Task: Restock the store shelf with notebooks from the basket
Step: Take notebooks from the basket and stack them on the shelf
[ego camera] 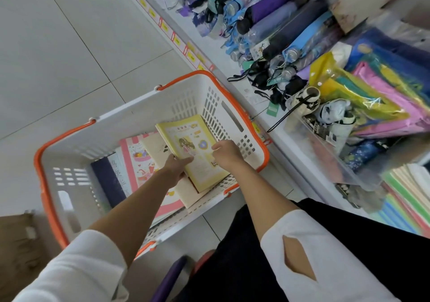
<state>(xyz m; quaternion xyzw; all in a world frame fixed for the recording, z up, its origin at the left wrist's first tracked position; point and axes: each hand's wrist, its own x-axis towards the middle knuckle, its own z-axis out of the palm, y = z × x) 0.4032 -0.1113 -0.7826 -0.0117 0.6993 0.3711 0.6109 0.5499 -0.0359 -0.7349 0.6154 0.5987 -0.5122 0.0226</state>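
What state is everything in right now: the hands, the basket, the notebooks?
Left hand: gripping the yellow notebook.
Right hand: gripping the same notebook.
Yellow notebook: closed, tilted, partly lifted.
Basket: on the floor, holding notebooks.
Pink notebook: closed, lying flat.
Umbrellas: folded, shelved.

A shop aisle; a white shelf (235, 52) edged with price tags (178, 41); rows of packaged umbrellas (286, 20).
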